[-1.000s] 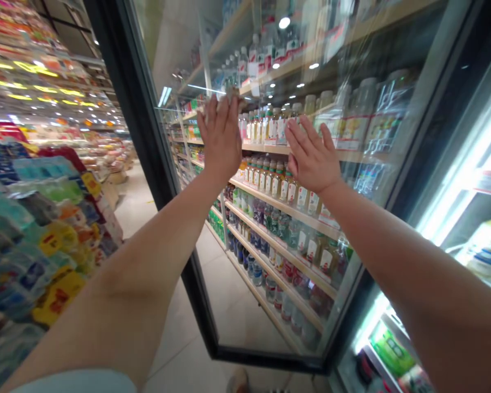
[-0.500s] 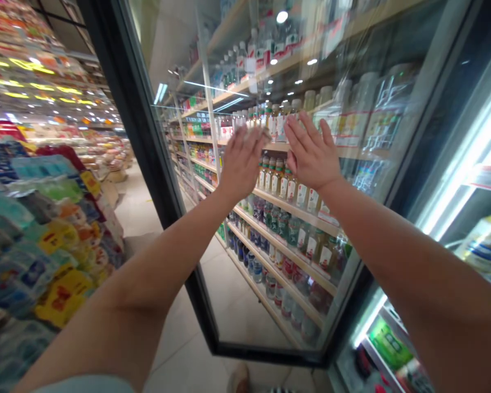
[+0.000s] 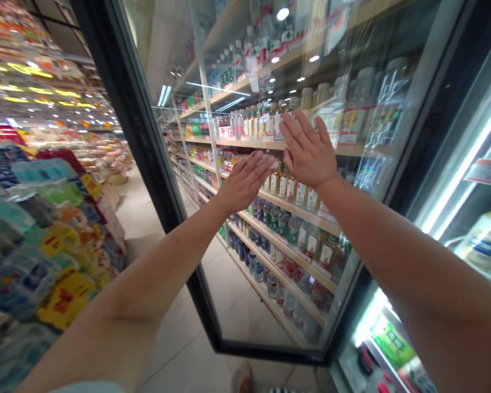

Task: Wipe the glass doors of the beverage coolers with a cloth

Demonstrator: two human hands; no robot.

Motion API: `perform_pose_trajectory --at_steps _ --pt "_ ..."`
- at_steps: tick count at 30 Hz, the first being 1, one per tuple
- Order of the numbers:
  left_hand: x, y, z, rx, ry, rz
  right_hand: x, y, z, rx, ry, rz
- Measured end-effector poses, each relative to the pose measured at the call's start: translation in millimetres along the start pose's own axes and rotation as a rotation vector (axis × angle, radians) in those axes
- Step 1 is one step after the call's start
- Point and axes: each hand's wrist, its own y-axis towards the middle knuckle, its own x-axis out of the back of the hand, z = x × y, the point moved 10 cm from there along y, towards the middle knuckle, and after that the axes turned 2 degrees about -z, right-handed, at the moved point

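A black-framed glass door (image 3: 262, 355) stands swung open in front of me. My right hand (image 3: 309, 150) is raised at the glass with its palm toward the pane and its fingers stretched out, holding nothing that I can see. Lower and to its left, my left hand (image 3: 245, 180) lies flat against or close to the same pane, fingers extended and angled up to the right. Something small and pale shows beyond the left fingertips; whether it is a reflection or a thin wipe I cannot make out. Shelves of bottles (image 3: 286, 185) show in or through the glass.
At the right is the lit cooler interior with a green package (image 3: 393, 341) and a white-and-yellow container (image 3: 489, 240). Stacked packaged goods (image 3: 36, 240) with yellow signs (image 3: 65, 297) stand at the left, beside a tiled aisle (image 3: 137, 202). A shoe (image 3: 244, 376) shows below the door.
My left hand has moved down along the glass, its fingers tilting toward the right. The right hand stays almost in place, and the door has barely shifted in view.
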Motion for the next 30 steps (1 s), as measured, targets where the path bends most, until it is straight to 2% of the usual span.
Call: perform_pose_trajectory --at_steps 1,3,6,7,9,11,13,14,15,16,17,20,22,23,24,26,27,28,29,30 --pt "-2.6 0 -4 -0.047 -0.007 0.055 0 0 0 0.0 -0.004 0.001" --pt "4.6 10 12 -0.029 -0.001 0.057 0 0 0 -0.005 -0.004 0.011" --pt "30.2 21 59 0.21 0.039 -0.145 1 0 0 -0.009 0.008 0.015" --pt "34.0 19 64 0.263 0.048 -0.194 2 1 0 -0.009 0.013 0.013" --pt "32.3 11 51 0.259 0.047 -0.224 2 1 0 -0.007 0.016 0.008" --pt "15.8 5 13 0.059 -0.005 -0.085 1 1 0 -0.006 0.012 0.007" --pt "-2.0 -5 -23 -0.23 -0.088 0.145 0 0 0 -0.003 0.009 0.009" --pt "-3.5 -9 -29 -0.327 -0.119 0.216 0 0 0 -0.003 0.008 0.007" --pt "-0.7 -9 -26 -0.379 -0.139 0.245 0 0 0 -0.004 0.008 0.006" --pt "6.4 -3 -14 -0.364 -0.14 0.215 1 0 0 -0.005 0.006 0.004" --pt "17.4 6 5 -0.283 -0.12 0.121 1 0 0 -0.007 0.006 0.004" --pt "47.7 17 59 0.106 0.008 -0.235 2 0 -1 -0.018 0.025 0.018" --pt "49.7 8 63 0.284 0.1 -0.334 1 1 0 -0.019 0.032 0.023" --pt "40.5 8 52 0.26 0.109 -0.272 1 1 0 -0.017 0.03 0.023" --pt "25.7 10 34 0.154 0.089 -0.145 1 1 0 -0.013 0.025 0.018" --pt "-1.8 8 -4 -0.156 -0.001 0.16 1 0 1 -0.002 0.011 0.01" --pt "-7.3 3 -13 -0.279 -0.043 0.273 2 0 1 -0.001 0.006 0.003" --pt "-6.9 1 -14 -0.349 -0.064 0.339 2 0 1 -0.002 0.002 -0.002" --pt "-1.4 4 -3 -0.346 -0.054 0.339 2 0 1 -0.002 -0.004 -0.004" --pt "9.2 11 15 -0.271 -0.011 0.266 2 0 0 -0.001 -0.009 -0.002"
